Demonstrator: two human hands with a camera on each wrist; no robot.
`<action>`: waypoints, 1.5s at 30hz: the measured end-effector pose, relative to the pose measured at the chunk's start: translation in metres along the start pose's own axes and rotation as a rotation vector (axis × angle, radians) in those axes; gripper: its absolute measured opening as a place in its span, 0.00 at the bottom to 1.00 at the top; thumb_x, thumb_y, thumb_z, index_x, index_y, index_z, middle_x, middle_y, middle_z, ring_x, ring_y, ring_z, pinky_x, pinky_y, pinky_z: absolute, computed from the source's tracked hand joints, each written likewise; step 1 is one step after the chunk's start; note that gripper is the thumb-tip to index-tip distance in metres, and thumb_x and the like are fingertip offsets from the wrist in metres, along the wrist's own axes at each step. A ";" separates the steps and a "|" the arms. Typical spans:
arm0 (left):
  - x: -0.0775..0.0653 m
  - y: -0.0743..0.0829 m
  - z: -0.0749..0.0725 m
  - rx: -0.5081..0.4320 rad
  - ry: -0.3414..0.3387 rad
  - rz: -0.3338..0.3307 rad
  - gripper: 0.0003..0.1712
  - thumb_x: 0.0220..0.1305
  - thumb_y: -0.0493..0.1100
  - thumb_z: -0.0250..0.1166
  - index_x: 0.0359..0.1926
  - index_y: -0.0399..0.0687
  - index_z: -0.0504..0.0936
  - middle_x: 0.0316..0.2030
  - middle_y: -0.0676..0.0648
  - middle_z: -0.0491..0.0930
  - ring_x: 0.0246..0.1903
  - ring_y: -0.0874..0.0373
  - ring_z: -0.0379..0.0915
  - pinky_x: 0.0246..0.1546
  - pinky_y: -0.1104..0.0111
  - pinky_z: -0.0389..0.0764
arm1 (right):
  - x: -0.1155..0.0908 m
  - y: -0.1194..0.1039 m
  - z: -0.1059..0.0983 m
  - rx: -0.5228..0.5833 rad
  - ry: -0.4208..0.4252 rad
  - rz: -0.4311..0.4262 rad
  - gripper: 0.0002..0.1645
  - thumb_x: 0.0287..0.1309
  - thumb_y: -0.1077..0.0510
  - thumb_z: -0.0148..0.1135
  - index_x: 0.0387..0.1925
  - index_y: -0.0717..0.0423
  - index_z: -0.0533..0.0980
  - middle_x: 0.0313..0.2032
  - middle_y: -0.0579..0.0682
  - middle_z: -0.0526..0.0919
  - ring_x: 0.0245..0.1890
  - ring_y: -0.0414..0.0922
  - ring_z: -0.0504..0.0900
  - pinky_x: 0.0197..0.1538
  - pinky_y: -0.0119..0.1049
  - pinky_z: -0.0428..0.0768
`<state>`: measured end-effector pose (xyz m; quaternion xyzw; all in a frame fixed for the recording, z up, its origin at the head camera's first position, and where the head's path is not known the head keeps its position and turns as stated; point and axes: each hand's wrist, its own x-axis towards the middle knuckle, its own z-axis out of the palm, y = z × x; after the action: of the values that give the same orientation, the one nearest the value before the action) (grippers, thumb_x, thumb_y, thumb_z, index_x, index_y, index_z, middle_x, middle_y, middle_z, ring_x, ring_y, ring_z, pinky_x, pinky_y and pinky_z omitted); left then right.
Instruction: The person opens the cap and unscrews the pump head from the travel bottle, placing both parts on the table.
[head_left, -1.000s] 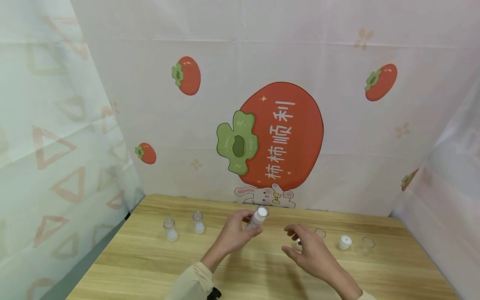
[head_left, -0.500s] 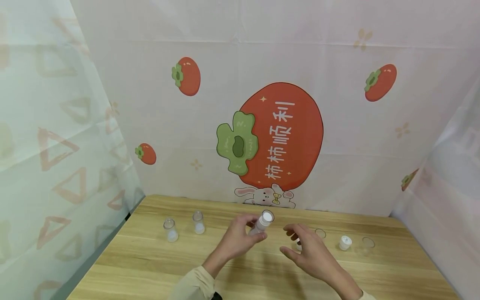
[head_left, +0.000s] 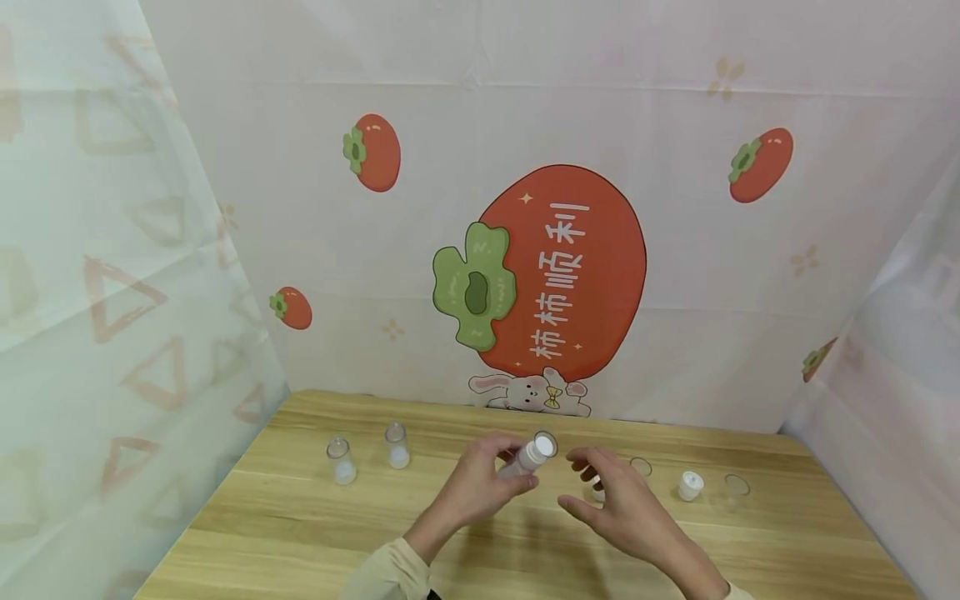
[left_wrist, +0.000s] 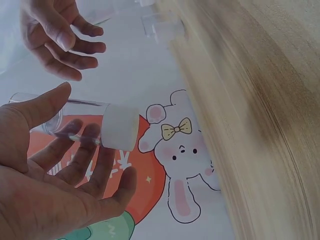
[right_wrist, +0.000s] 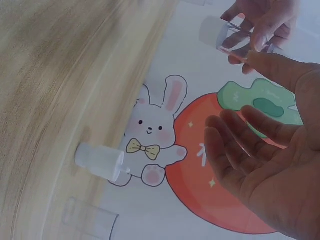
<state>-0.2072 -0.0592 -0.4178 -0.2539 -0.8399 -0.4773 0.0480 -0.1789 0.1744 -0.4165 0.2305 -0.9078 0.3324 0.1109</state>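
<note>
My left hand [head_left: 480,479] grips a small clear bottle [head_left: 517,468] above the table, its top end tilted to the right. The left wrist view shows the bottle's clear body between thumb and fingers, with a white band [left_wrist: 120,127] at the end nearer the table. To its right, my right hand [head_left: 618,508] hovers with fingers loosely bent and thumb apart, holding nothing. A white piece [head_left: 597,490] is partly hidden behind that hand. In the right wrist view a white cylinder [right_wrist: 100,161] with a small tip stands near a clear cup [right_wrist: 92,220].
Two clear bottles with white bottoms, one nearer [head_left: 342,462] and one farther [head_left: 397,446], stand on the left of the wooden table [head_left: 285,533]. Over on the right are a white cap piece [head_left: 691,486] and a clear cup [head_left: 737,492]. A printed cloth [head_left: 675,350] hangs behind.
The left hand has moved the bottle rightward and slightly lower, tilting it further toward the right hand. The right hand has barely shifted; the table items stay put.
</note>
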 end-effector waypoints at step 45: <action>-0.010 0.015 0.017 0.560 0.102 0.136 0.16 0.50 0.51 0.81 0.40 0.56 0.89 0.38 0.57 0.80 0.45 0.56 0.75 0.50 0.51 0.75 | 0.004 -0.007 0.001 0.249 -0.036 0.002 0.19 0.60 0.44 0.72 0.48 0.48 0.80 0.40 0.42 0.82 0.36 0.40 0.80 0.37 0.35 0.83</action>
<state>-0.1885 -0.0431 -0.4182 -0.2621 -0.9165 -0.2346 0.1902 -0.1786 0.1683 -0.4119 0.2476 -0.8615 0.4385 0.0648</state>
